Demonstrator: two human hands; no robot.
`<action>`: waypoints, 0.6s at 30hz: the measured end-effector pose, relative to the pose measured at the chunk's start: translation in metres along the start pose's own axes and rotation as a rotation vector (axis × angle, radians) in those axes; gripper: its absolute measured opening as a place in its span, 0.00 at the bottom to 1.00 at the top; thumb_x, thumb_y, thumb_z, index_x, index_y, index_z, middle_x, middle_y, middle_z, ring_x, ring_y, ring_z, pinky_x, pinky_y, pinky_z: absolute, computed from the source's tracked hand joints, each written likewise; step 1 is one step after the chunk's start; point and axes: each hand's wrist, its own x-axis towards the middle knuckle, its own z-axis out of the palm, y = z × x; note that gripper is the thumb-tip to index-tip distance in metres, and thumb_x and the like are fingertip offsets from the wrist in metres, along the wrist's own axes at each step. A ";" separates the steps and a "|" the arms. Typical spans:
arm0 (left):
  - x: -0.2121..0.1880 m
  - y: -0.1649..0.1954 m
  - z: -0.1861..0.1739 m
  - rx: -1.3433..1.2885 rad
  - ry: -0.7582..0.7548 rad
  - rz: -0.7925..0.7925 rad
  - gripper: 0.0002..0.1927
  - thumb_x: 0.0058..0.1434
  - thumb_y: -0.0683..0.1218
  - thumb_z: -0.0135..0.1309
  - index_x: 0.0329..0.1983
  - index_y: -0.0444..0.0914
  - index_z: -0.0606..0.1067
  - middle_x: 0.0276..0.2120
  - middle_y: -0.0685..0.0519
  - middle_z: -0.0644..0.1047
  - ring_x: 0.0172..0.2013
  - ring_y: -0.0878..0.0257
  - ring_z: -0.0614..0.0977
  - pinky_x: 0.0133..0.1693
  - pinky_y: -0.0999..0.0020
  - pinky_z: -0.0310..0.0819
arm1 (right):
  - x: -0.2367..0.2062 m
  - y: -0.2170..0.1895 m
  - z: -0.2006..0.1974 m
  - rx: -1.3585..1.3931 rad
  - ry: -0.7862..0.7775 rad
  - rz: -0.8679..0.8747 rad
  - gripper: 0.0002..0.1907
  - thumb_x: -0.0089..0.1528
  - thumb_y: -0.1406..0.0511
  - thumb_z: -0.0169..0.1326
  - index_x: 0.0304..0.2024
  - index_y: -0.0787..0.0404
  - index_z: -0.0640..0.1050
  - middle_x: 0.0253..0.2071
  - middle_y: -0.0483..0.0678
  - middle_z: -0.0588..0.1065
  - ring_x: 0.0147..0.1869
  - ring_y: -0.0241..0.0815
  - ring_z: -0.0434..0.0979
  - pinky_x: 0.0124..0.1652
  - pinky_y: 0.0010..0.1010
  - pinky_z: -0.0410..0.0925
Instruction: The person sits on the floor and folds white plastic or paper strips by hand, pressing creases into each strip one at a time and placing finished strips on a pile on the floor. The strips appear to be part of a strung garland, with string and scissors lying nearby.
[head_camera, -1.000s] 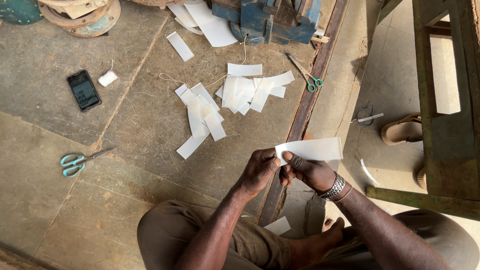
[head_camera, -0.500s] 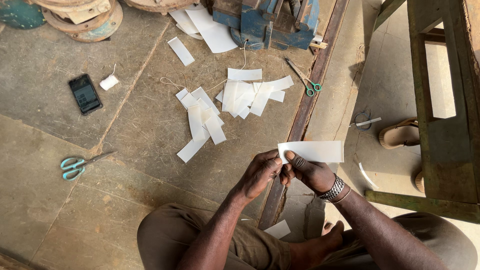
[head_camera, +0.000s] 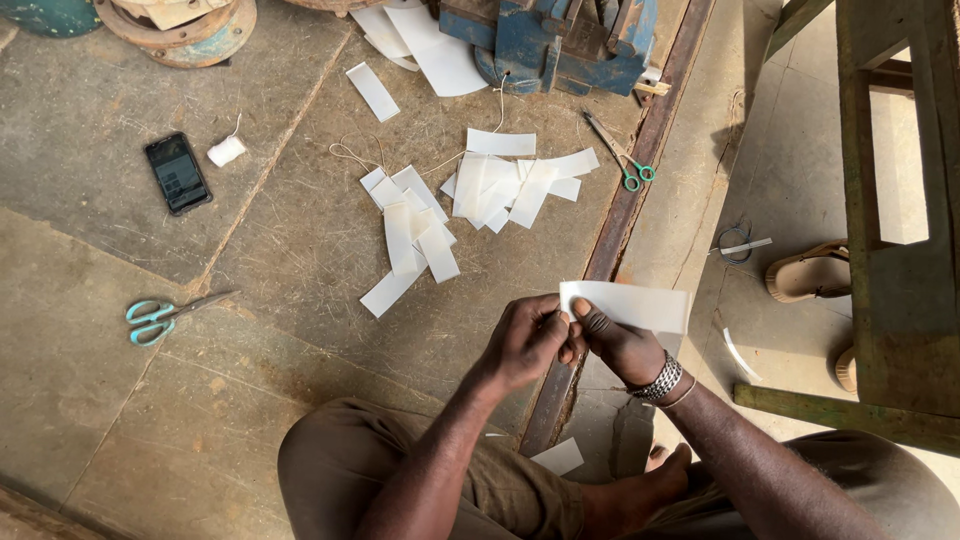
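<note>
White strip (head_camera: 635, 305) pinched at its left end by left hand (head_camera: 525, 340) and right hand (head_camera: 620, 345), both grips closed.

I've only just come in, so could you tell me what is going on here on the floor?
A person sits on the concrete floor, holding a white strip between both hands: the left hand and the right hand pinch its near end together. Ahead lie two loose piles of cut white strips. A pair of teal-handled scissors lies to the left, a smaller pair near a blue vice, and a phone rests beside a thread spool.
</note>
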 end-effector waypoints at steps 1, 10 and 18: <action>0.000 0.001 -0.004 -0.052 -0.060 0.012 0.19 0.75 0.52 0.41 0.41 0.32 0.74 0.29 0.49 0.79 0.29 0.65 0.82 0.33 0.68 0.81 | 0.001 -0.001 -0.001 0.047 -0.033 -0.006 0.17 0.70 0.60 0.49 0.33 0.68 0.76 0.25 0.52 0.77 0.29 0.48 0.82 0.30 0.37 0.75; -0.005 0.005 -0.007 -0.175 -0.162 0.028 0.22 0.76 0.56 0.40 0.42 0.32 0.73 0.34 0.48 0.78 0.34 0.63 0.83 0.37 0.68 0.81 | -0.003 -0.002 -0.007 0.190 -0.148 0.004 0.19 0.71 0.59 0.49 0.33 0.68 0.76 0.23 0.52 0.75 0.30 0.50 0.81 0.32 0.36 0.73; -0.003 0.009 0.004 0.162 0.051 0.084 0.11 0.67 0.41 0.42 0.31 0.34 0.73 0.23 0.50 0.79 0.25 0.66 0.83 0.28 0.68 0.81 | -0.001 0.001 -0.002 -0.250 0.035 -0.029 0.20 0.70 0.57 0.52 0.35 0.68 0.79 0.25 0.49 0.76 0.26 0.42 0.76 0.27 0.30 0.64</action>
